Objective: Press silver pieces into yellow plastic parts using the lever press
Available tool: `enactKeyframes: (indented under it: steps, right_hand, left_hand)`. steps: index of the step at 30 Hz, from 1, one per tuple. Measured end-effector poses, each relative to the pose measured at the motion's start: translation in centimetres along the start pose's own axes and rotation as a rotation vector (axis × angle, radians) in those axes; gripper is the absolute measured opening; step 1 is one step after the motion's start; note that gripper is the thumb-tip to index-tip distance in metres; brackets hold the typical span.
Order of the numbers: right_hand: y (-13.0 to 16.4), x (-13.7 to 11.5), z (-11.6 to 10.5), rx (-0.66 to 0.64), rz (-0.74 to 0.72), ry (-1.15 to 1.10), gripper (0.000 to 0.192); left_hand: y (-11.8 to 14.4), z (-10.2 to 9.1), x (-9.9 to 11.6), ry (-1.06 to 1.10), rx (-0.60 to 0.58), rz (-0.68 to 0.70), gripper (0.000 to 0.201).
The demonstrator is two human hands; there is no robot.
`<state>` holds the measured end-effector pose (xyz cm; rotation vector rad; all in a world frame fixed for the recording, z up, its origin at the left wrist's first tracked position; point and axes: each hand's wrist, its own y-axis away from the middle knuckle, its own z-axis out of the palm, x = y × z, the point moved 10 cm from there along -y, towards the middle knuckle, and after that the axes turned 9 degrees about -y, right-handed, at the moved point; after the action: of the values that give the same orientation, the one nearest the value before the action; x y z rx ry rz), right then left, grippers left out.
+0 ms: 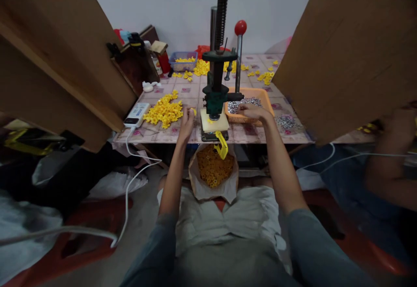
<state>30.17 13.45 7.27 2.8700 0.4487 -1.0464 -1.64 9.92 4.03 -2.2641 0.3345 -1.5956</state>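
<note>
My left hand (186, 124) is just left of the press, its fingers closed on a small yellow plastic piece (194, 111). My right hand (256, 112) reaches over the front of an orange basket (267, 100) of small silvery metal parts (249, 102). Its fingers are bent down among the parts, and what they pinch is too small to make out. Between my hands stands a dark green hand press (215, 100) above a pale block (219, 124), where a bit of yellow shows. A yellow chute-like piece (222, 145) hangs from the block's front edge.
Left of my left hand is a heap of yellow pieces (164, 111), beside a white power strip (137, 115). The press lever (239, 56) rises behind the basket. An open bag (193, 178) of yellow pieces sits below the table edge. Brown boards (352, 52) flank the table; another person's arm (387, 161) is at right.
</note>
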Motion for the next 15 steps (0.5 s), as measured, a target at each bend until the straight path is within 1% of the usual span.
enactKeyframes:
  steps: [2, 4, 6, 9, 11, 13, 15]
  right_hand:
    - [0.4, -0.1, 0.0, -0.036, 0.053, -0.029, 0.014]
    - [1.0, -0.8, -0.4, -0.005, 0.063, -0.085, 0.018]
    - [1.7, -2.0, -1.2, 0.104, 0.021, -0.132, 0.022]
    - [3.5, -4.3, -2.1, 0.319, -0.108, -0.141, 0.028]
    - [4.8, -6.1, -1.3, 0.382, -0.219, -0.096, 0.031]
    - [5.8, -7.9, 0.4, 0.384, -0.307, 0.018, 0.034]
    - [6.6, -9.1, 2.0, 0.418, -0.336, 0.138, 0.034]
  left_hand:
    - [0.2, 0.7, 0.6, 0.057, -0.045, 0.028, 0.068]
    - [0.2, 1.4, 1.0, 0.102, -0.077, 0.047, 0.066]
    - [0.1, 1.7, 1.2, 0.127, -0.089, 0.041, 0.064]
    - [0.1, 2.0, 1.2, 0.136, -0.103, 0.016, 0.061]
    - [0.1, 2.2, 1.3, 0.126, -0.124, 0.005, 0.060]
    - [0.2, 2.3, 1.4, 0.108, -0.136, -0.010, 0.062]
    - [0.3, 2.4, 1.3, 0.096, -0.149, -0.027, 0.067]
